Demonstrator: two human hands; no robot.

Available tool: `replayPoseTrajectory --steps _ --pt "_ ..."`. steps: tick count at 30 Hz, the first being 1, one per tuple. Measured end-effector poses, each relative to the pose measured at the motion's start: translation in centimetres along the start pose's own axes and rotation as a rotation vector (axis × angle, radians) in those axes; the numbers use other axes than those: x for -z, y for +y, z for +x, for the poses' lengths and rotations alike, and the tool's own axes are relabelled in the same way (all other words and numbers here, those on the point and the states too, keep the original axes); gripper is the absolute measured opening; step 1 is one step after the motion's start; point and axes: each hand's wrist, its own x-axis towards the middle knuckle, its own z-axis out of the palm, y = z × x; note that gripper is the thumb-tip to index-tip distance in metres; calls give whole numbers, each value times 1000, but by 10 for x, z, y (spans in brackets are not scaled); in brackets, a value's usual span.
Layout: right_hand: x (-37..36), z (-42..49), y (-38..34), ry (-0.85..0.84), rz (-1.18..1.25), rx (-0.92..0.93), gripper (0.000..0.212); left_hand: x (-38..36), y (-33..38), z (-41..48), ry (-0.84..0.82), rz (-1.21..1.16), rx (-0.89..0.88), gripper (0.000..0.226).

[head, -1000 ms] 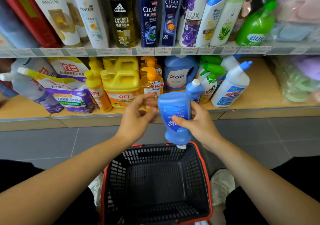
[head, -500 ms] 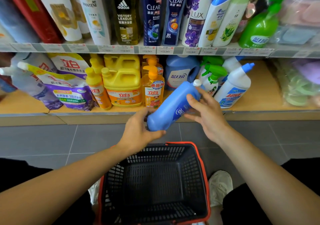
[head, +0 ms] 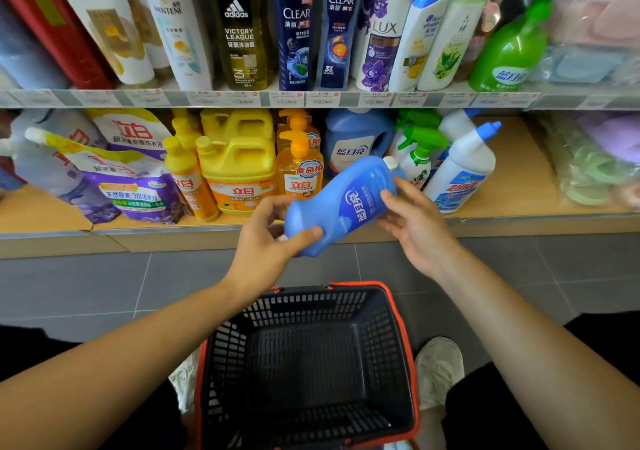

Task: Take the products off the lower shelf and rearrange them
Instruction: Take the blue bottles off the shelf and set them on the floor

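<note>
A small blue bottle [head: 346,204] with a white cap lies tilted in the air in front of the lower shelf [head: 519,221], cap up to the right. My left hand [head: 266,245] grips its base with thumb and fingers curled round it. My right hand [head: 415,221] holds the bottle's upper part with its fingers against the side. On the lower shelf stand yellow jugs [head: 239,162], orange pump bottles [head: 301,169], a big blue jug [head: 353,141], green spray bottles [head: 419,152], white bottles [head: 464,172] and refill pouches [head: 131,179].
A black basket with a red rim [head: 412,363] sits on the grey tiled floor below my hands, nothing inside. The upper shelf [head: 311,98] carries shampoo and body wash bottles. My shoes [head: 440,366] flank the basket. Bagged sponges [head: 595,159] lie at the right.
The blue bottle went from upside down over the basket to tilted with its cap up right. My left hand moved to the base; both hands rose slightly toward the shelf.
</note>
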Motion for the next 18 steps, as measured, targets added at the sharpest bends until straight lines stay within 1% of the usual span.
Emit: replayPoseTrajectory --steps 2,4,6,8,10,14,16,18 --pt "-1 1 3 5 65 -14 20 0 6 5 50 -131 98 48" --pt "-3 1 6 34 116 -14 13 3 10 11 77 -216 148 44" --pt "-6 2 8 65 138 -16 10 7 15 18 53 -358 183 45" --pt "-8 2 10 93 147 -21 6 12 19 25 -9 -438 176 42" --pt "-7 3 10 116 146 -30 3 15 21 31 -64 -432 148 44" --pt "-9 2 13 171 108 -90 14 14 24 34 -96 -344 125 59" --pt "-9 0 16 185 81 -121 17 14 23 33 -100 -285 98 59" --pt "-8 0 20 190 73 -140 18 16 21 34 -128 -265 82 56"
